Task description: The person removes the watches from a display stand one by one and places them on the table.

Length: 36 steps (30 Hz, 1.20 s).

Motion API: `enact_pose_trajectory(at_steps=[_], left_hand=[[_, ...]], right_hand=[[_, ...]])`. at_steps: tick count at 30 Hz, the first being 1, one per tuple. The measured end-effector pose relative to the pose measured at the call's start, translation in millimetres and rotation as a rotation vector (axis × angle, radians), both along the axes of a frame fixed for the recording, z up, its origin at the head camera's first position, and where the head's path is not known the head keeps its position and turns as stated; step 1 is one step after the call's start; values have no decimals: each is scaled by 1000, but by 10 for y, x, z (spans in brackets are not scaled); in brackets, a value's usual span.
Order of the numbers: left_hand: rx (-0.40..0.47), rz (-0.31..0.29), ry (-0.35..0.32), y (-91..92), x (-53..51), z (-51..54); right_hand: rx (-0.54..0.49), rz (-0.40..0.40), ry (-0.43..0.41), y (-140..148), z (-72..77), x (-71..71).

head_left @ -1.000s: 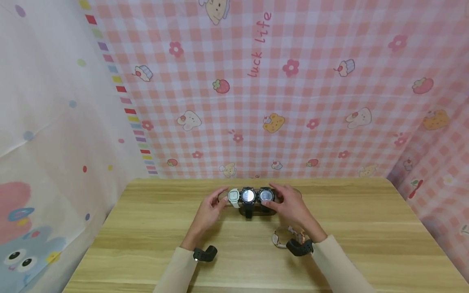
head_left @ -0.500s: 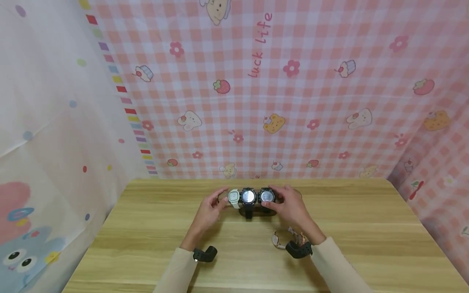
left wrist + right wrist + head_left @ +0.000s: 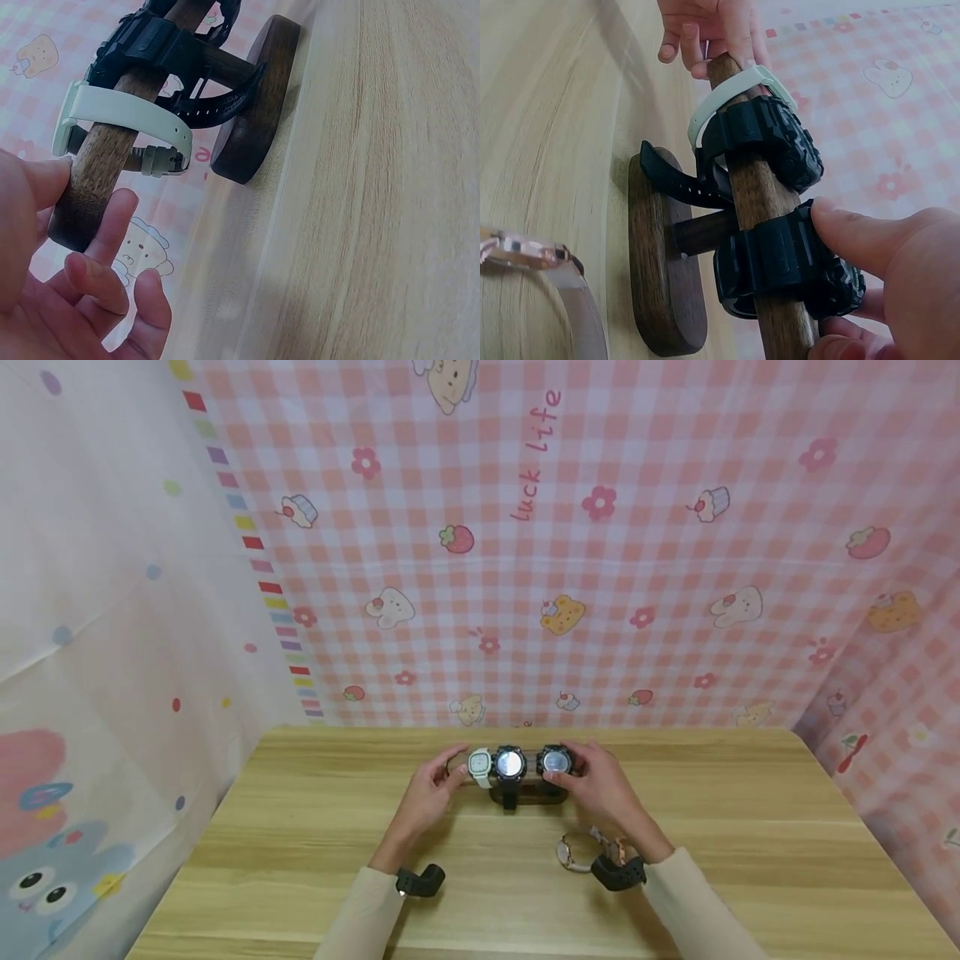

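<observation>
From the head view, we see a wooden stand [image 3: 532,764] at the far middle of the tabletop [image 3: 300,860]. It carries a white watch [image 3: 480,764] on the left, a middle black watch [image 3: 510,764] and a right black watch [image 3: 557,762] slightly apart from it. The left hand [image 3: 427,789] is at the stand's left end, the right hand [image 3: 603,783] at the right black watch. Nearer, beside the right wrist, we find a rose-gold watch [image 3: 564,852].

In the left wrist view, we see thumb and index finger pinching the end of the bar [image 3: 94,180] just beside the white watch; the other fingers curl loosely.

In the right wrist view, we see the right thumb and fingers pinching the right black watch, which encircles the bar above the base [image 3: 664,262].
</observation>
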<state>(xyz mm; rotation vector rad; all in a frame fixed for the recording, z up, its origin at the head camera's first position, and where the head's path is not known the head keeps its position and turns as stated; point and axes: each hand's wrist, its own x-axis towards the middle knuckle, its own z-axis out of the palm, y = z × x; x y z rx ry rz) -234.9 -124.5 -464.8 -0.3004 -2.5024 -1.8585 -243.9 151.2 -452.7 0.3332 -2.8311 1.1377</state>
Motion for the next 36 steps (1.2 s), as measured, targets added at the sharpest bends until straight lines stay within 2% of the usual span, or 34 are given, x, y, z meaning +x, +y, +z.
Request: enact_pose_trajectory(at_steps=[7,10,18,29,30,32,36], left_hand=[[-7,28,-13,-24,-151,-270],[-4,23,-3,-37,-169,-311],[-1,10,24,-43,-168,-302],[6,11,17,-41,-167,-307],[2,12,9,-38,-164,-294],[-2,8,-1,-27,-113,-201],[-17,10,-5,-35,-110,-201]], right_hand=[[-10,-7,-24,72,30,25],[-11,-4,-20,106,37,31],[-6,-8,16,190,23,21],[-7,-20,23,304,-1,22],[-8,-22,25,317,-3,22],[-8,-25,24,341,-7,27],[-17,-28,20,389,-6,36]])
